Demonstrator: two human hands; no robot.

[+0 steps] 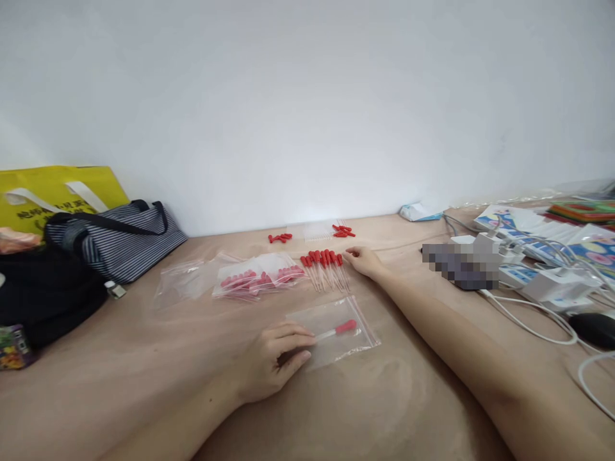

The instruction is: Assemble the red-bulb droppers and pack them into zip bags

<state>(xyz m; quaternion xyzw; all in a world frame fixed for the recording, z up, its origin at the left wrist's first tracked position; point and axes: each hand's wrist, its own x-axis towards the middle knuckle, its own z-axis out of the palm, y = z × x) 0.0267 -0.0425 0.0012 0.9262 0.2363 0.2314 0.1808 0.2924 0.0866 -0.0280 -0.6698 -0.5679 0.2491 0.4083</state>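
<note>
My left hand (pixel 273 358) rests at the left edge of a clear zip bag (pixel 331 349), its fingers pinching the edge. Inside that bag lies one dropper with a red bulb (pixel 346 327). Farther up, my right hand (pixel 364 261) touches the right end of a row of red-bulbed droppers (pixel 324 259); whether its fingertips grip one is too small to tell. Left of the row are filled clear bags of droppers (pixel 262 278). Behind lie two small groups of loose red bulbs, one at left (pixel 280 238) and one at right (pixel 343 231).
A striped bag (pixel 127 240), a yellow bag (pixel 62 186), black cloth (pixel 43 294) and a small bottle (pixel 114 290) stand at left. At right are a tissue pack (pixel 420 212), a dark blurred object (pixel 461 272), white chargers with cables (pixel 560 285) and a black mouse (pixel 590 330).
</note>
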